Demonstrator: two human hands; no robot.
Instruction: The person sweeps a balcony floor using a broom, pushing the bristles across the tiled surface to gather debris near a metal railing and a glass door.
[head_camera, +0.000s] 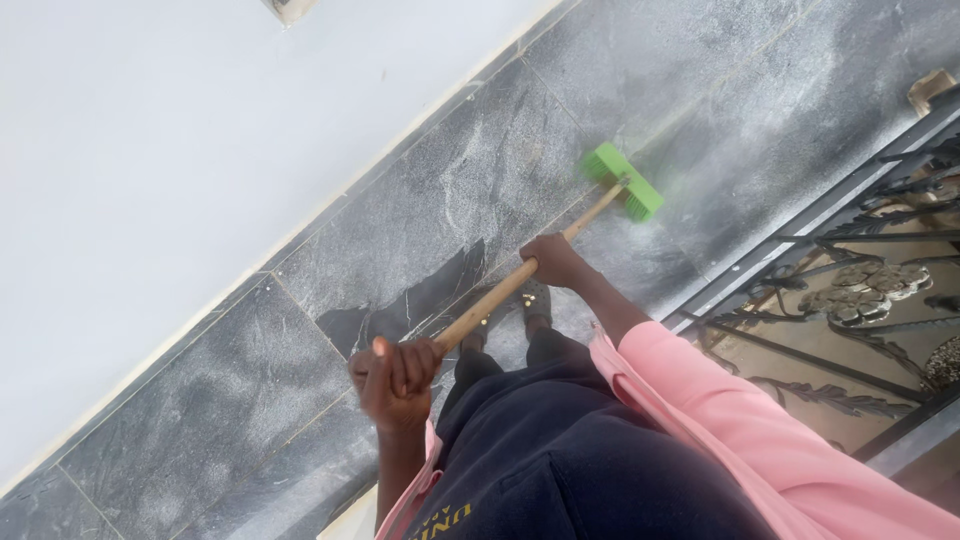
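1. Over on the dusty grey tile floor (480, 190), the green brush head (623, 181) sits far out, between the white wall (150, 180) and black railing (850, 260).
2. Left hand (396, 378) is clenched around the wooden handle (510, 285) end, right hand (553, 260) wrapped midway.
3. Pushing too wide would probably bang the railing.

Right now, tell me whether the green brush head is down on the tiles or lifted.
Down. The green brush head rests bristles-first on the grey floor tiles, with the wooden handle slanting up to both hands.

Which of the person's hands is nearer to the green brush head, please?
The right hand, gripping the handle partway down, close behind the brush head. The left hand grips the handle's top end, farthest away.
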